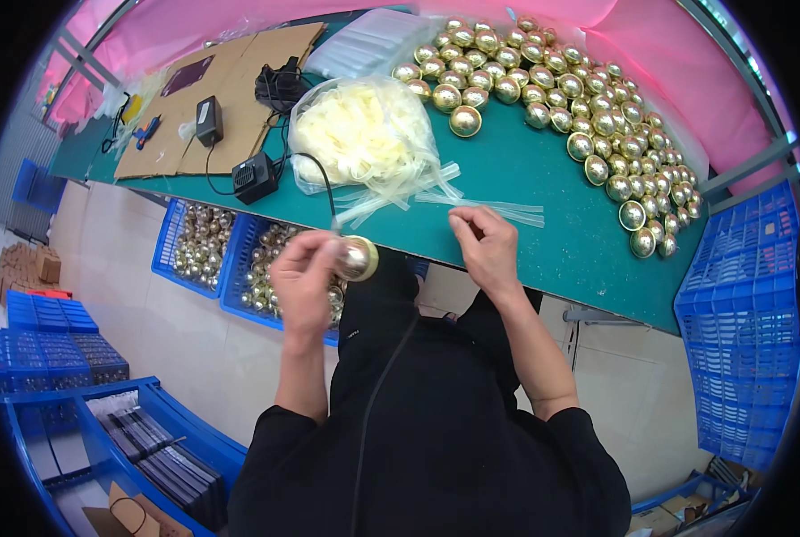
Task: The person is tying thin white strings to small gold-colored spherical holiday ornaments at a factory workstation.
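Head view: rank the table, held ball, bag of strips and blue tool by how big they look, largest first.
1. Table
2. Bag of strips
3. Held ball
4. Blue tool

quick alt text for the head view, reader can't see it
A person's left hand holds a round gold piece by a green table; the right hand is near clear strips. Beyond lie bagged pale strips and many gold pieces.
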The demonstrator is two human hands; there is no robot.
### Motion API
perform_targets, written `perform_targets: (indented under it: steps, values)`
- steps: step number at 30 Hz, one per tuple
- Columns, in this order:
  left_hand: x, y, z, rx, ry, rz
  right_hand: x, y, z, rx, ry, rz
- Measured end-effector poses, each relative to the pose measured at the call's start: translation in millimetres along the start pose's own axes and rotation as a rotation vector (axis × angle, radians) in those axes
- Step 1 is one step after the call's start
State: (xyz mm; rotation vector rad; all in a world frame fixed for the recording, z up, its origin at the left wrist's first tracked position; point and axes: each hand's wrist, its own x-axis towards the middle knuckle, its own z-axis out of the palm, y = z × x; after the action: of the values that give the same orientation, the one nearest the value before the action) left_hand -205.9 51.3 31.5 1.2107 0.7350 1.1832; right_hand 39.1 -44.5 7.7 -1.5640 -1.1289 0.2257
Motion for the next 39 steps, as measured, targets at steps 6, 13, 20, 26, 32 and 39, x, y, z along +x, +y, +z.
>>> perform_targets:
  steps: [6, 13, 20, 26, 32, 39]
  values:
    - [49, -28, -82, 0.224, 0.244, 0.057, 31, 29, 16, -0.371, -0.074, -0.242]
    - [42, -50, -68, 0.425, 0.364, 0.109, 46, 44, 30, -0.556, -0.185, -0.292]
    - [24, -41, 14, 0.295, -0.034, 0.015, 44, 43, 10, -0.271, -0.083, -0.184]
    - [36, -61, 91, 0.215, -0.344, -0.203, 29, 15, -9, -0.069, -0.042, -0.044]
    - [43, -77, 119, 0.019, -0.334, -0.27, 20, 20, -17, 0.042, -0.038, -0.011]
    - [47, -78, 127, -0.008, -0.391, -0.261, 19, 20, -31, 0.102, 0.003, 0.054]
